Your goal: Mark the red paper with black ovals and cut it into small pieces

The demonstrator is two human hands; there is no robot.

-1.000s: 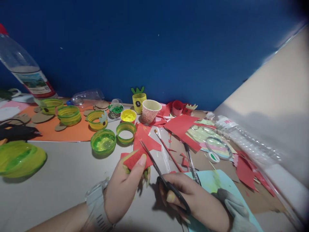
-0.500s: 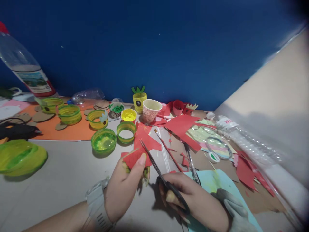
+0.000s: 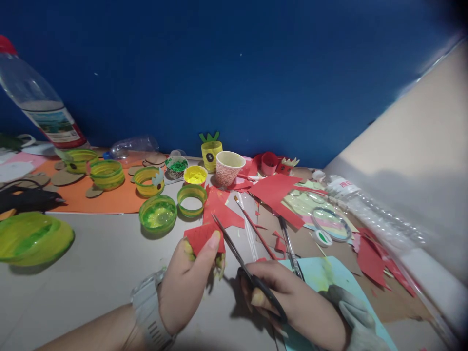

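Pinched between the thumb and fingers of my left hand [image 3: 192,280] is a small piece of red paper [image 3: 202,237]. Greenish-yellow stains show on those fingertips. My right hand [image 3: 281,297] grips the black handles of a pair of scissors [image 3: 232,246], fingers wrapped through the loops. The blades point up and left, just beside the right edge of the paper, and look nearly closed. Whether they touch the paper I cannot tell. Behind both hands lies a larger red paper scrap [image 3: 223,209].
Painted green-yellow plastic rings and bowls [image 3: 158,214] stand at the left, near a glue gun [image 3: 29,197]. A paper cup [image 3: 229,168] and a yellow paint cup [image 3: 195,175] are behind. Rightward lie a paintbrush [image 3: 255,226], a craft knife [image 3: 290,248] and a plastic bottle [image 3: 373,209].
The red paper in my left hand has tilted and shifted slightly left, a little away from the blades. My right hand and the scissors have hardly moved.
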